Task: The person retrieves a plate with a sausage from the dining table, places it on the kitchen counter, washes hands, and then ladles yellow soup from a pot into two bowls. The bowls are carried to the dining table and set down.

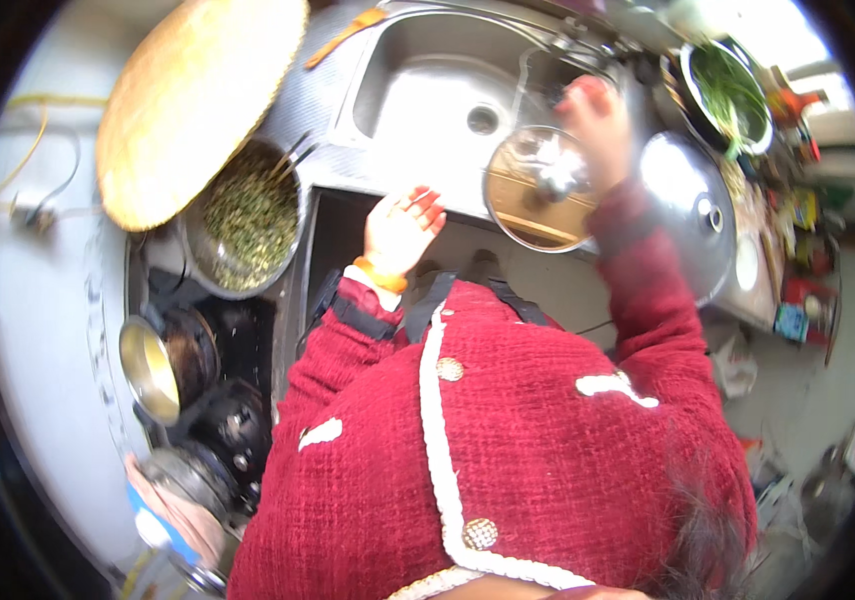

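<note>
My left hand (402, 231) is raised in front of me, palm up with its fingers apart, holding nothing; an orange band circles its wrist. My right hand (594, 124) is blurred, above the right part of the sink, near the faucet (577, 45); its fingers look partly bent and what they touch cannot be made out. Below it, a round glass lid (540, 214) lies at the sink's front edge. The stainless steel sink (420, 97) shows a round drain. To the left, a metal pot (191, 255) holds chopped greens (251, 217) and chopsticks (292, 157).
A large woven round tray (195, 105) leans over the pot's left side. A wooden spatula (345, 36) lies left of the sink. On the right are a large metal lid (686, 217) and a bowl of long green vegetables (727, 90). Another pot (151, 367) stands at lower left.
</note>
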A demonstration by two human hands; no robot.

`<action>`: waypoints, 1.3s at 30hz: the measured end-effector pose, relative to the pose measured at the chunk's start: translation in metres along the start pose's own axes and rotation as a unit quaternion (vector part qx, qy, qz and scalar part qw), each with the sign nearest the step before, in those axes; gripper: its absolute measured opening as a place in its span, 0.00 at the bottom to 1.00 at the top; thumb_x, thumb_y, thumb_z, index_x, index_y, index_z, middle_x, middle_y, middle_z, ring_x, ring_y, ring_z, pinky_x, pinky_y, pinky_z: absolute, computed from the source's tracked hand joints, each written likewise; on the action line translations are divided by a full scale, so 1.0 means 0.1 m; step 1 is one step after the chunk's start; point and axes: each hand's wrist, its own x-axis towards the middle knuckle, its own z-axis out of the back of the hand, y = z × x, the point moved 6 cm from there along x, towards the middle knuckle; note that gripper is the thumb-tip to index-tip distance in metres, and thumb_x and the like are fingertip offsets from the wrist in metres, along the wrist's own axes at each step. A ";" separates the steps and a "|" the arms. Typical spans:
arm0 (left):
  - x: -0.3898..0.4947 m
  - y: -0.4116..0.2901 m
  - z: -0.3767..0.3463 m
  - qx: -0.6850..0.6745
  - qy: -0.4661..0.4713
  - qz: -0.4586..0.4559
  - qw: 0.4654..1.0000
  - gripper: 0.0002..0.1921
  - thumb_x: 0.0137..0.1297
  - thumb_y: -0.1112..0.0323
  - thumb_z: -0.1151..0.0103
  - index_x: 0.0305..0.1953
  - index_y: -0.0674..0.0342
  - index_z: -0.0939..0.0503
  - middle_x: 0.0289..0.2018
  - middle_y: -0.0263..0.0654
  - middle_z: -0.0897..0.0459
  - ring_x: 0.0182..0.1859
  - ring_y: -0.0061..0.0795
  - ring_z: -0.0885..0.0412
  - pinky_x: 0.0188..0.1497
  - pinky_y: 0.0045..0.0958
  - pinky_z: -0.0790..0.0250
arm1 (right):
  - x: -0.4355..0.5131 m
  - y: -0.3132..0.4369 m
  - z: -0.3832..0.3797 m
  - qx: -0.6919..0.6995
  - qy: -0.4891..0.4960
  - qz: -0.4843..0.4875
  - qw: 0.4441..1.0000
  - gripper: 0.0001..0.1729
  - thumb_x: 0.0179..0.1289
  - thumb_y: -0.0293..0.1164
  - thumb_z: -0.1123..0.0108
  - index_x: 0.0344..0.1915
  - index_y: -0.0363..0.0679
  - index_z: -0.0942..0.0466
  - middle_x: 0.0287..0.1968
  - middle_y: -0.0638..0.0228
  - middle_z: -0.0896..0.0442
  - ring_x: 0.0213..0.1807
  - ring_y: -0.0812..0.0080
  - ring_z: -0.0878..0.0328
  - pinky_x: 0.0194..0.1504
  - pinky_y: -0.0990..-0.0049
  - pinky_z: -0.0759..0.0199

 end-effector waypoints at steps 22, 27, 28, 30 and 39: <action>-0.11 1.15 0.46 0.061 -0.075 0.070 0.993 0.15 0.62 0.57 0.53 0.41 0.62 0.25 0.40 0.39 0.22 0.43 0.33 0.25 0.48 0.36 0.34 | -2.80 -2.50 3.36 0.098 -0.355 -0.384 0.847 0.16 0.61 0.33 0.51 0.48 0.42 0.34 0.43 0.64 0.27 0.41 0.66 0.29 0.45 0.66 0.32; -0.34 1.74 0.53 0.030 -0.121 0.065 0.990 0.15 0.62 0.59 0.54 0.42 0.64 0.26 0.41 0.41 0.23 0.42 0.34 0.25 0.49 0.36 0.34 | -2.88 -2.67 3.92 -0.014 -0.324 -0.291 0.900 0.23 0.61 0.42 0.55 0.55 0.45 0.37 0.54 0.66 0.34 0.54 0.65 0.38 0.55 0.64 0.43; -0.35 1.83 0.50 0.026 -0.103 0.067 0.992 0.15 0.62 0.59 0.54 0.42 0.64 0.26 0.41 0.41 0.23 0.42 0.34 0.25 0.49 0.36 0.34 | -2.99 -2.78 3.95 0.177 -0.393 -0.311 0.847 0.24 0.61 0.42 0.55 0.55 0.45 0.37 0.55 0.66 0.34 0.54 0.65 0.38 0.56 0.64 0.44; -0.43 1.93 0.51 0.013 -0.115 0.046 0.992 0.15 0.62 0.59 0.54 0.42 0.65 0.27 0.41 0.42 0.23 0.42 0.34 0.25 0.49 0.36 0.34 | -3.10 -2.88 3.97 0.315 -0.426 -0.319 0.786 0.24 0.61 0.43 0.55 0.55 0.46 0.37 0.55 0.66 0.35 0.55 0.65 0.39 0.56 0.64 0.44; -0.71 2.01 0.60 0.006 -0.101 -0.005 0.995 0.15 0.63 0.59 0.55 0.42 0.65 0.26 0.40 0.42 0.23 0.43 0.34 0.25 0.47 0.34 0.33 | -2.73 -2.75 3.96 0.468 -0.349 -0.279 0.762 0.27 0.61 0.46 0.57 0.57 0.47 0.38 0.59 0.68 0.37 0.59 0.65 0.41 0.59 0.62 0.47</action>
